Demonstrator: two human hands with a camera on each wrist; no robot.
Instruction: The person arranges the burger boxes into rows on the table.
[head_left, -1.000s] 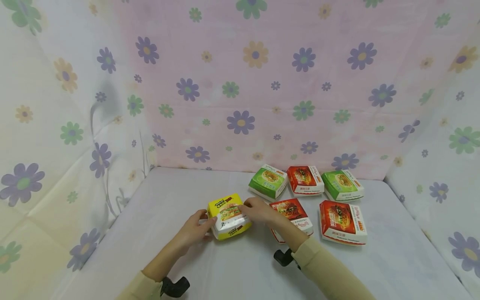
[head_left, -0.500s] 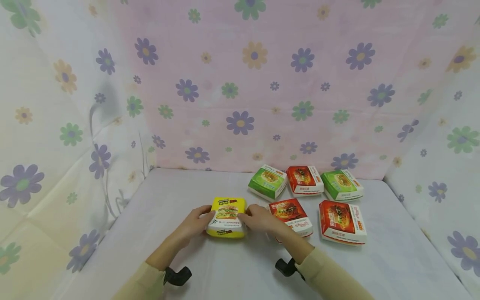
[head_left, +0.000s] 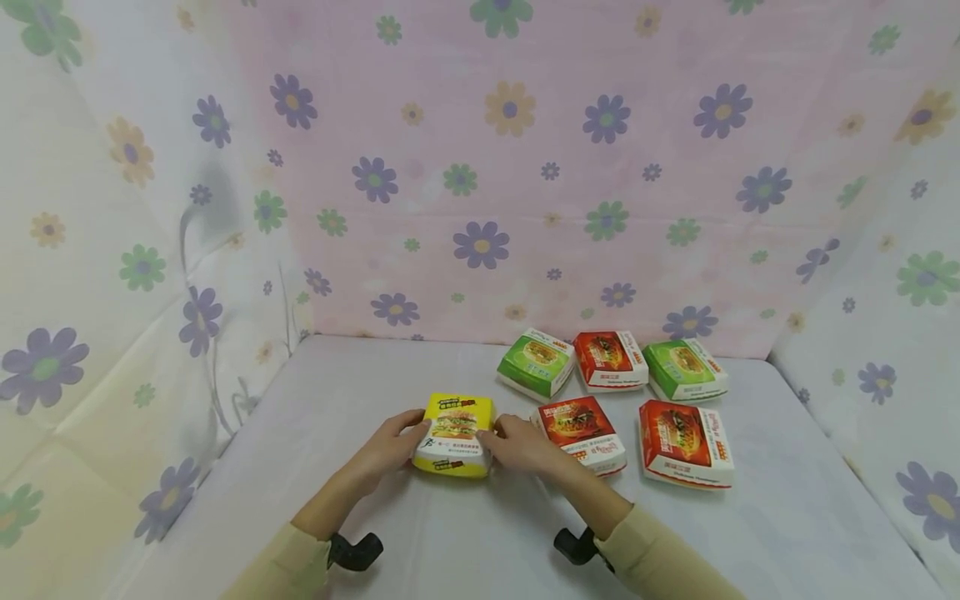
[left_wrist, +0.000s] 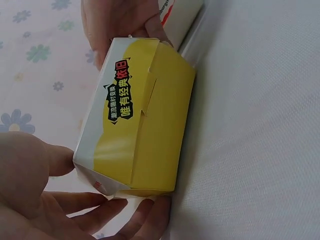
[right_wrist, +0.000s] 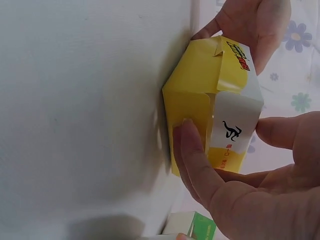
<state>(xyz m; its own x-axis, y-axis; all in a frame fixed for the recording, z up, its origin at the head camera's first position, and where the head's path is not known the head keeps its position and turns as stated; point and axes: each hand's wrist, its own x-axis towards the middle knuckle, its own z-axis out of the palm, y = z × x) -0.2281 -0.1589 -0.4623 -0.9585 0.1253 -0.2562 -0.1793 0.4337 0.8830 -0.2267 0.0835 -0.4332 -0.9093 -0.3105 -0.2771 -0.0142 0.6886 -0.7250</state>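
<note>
A yellow and white burger box [head_left: 453, 435] with a burger picture on its lid sits closed on the white table, its printed front towards me. At its left side my left hand [head_left: 387, 446] holds it, thumb at the lid edge and fingers along the side, as the left wrist view shows on the box [left_wrist: 162, 120]. My right hand [head_left: 522, 446] holds the opposite side. In the right wrist view the thumb is at the top edge and fingertips [right_wrist: 189, 132] lie against the yellow side wall. The box's far side is hidden.
Right of the right hand lies a red burger box [head_left: 581, 425], partly hidden by that hand, and another red box [head_left: 684, 442]. Behind them stand a green box [head_left: 536, 364], a red box [head_left: 611, 360] and a green box [head_left: 684, 369]. A flowered cloth [head_left: 480, 208] hangs behind.
The yellow box has turned from a slant to lie nearly square to me, and its left hand hold has settled along the side. In the last half second almost nothing moved.
</note>
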